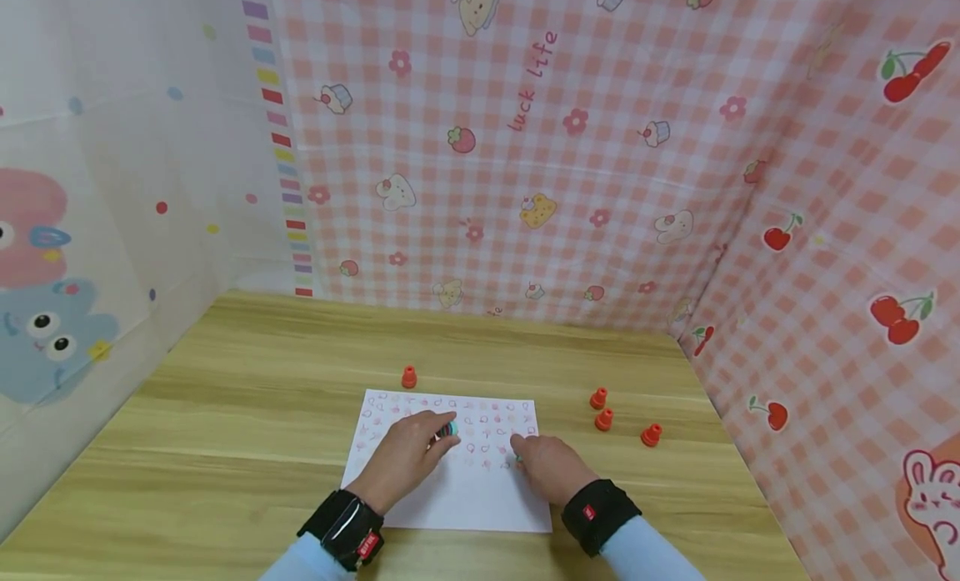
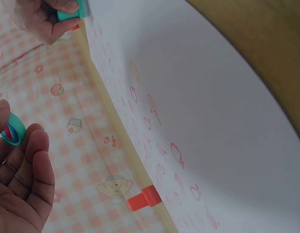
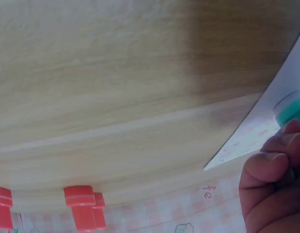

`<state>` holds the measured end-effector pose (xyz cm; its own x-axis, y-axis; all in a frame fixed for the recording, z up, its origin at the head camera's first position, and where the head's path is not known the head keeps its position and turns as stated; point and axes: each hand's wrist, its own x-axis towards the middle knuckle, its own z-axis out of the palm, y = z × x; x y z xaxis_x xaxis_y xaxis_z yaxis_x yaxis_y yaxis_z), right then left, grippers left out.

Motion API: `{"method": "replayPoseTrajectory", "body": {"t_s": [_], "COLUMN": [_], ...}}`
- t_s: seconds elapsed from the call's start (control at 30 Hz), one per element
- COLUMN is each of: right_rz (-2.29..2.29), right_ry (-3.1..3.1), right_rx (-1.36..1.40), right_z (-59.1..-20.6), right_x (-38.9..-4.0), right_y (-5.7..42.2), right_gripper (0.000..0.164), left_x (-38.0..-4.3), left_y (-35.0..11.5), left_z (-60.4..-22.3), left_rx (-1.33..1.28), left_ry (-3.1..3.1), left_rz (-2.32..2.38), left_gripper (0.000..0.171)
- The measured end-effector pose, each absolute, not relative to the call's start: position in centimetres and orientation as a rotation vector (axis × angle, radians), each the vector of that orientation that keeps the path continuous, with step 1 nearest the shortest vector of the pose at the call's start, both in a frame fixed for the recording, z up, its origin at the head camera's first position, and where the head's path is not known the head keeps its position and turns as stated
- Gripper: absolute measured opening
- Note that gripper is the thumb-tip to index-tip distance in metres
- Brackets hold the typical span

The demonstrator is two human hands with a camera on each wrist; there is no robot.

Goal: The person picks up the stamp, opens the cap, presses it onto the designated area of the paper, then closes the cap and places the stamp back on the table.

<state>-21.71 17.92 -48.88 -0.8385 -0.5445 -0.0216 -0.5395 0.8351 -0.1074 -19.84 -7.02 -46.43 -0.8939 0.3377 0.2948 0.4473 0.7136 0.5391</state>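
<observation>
A white sheet of paper lies on the table, its upper part covered with rows of small red and pink stamped pictures. Over its left half, my left hand pinches a small round teal-rimmed cap between thumb and fingers; red and blue show inside it. The right hand grips a teal stamp at the paper's right side. Its lower end is at the sheet, and I cannot tell whether it touches. Most of the stamp is hidden by the fingers in the head view.
One red stamp stands behind the paper's back left edge. To the right of the sheet are three more red pieces, one of them a red stamp nearest the right wall. Patterned cloth hangs behind and on both sides of the wooden table.
</observation>
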Motion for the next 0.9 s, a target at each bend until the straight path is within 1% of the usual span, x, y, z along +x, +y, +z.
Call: {"method": "replayPoseTrajectory", "body": {"t_s": [0.43, 0.7, 0.9], "right_rz": [-0.234, -0.304, -0.295], "right_ry": [2.931, 2.903, 2.91], "right_rx": [-0.846, -0.844, -0.852], "right_z": [-49.4, -49.5, -49.2], "right_x": [-21.7, -21.8, -21.9], "right_y": [18.5, 19.0, 18.7], "right_gripper": [0.011, 0.015, 0.015], "left_x": [-19.8, -19.8, -19.9], "left_y": [-6.9, -6.9, -6.9], "left_z": [-46.8, -46.6, -46.6], "left_rx": [-0.641, -0.649, -0.646], "left_ry": [-2.758, -2.752, -2.767], "left_rz": [-0.933, -0.93, -0.932], "left_gripper": [0.035, 0.036, 0.036]}}
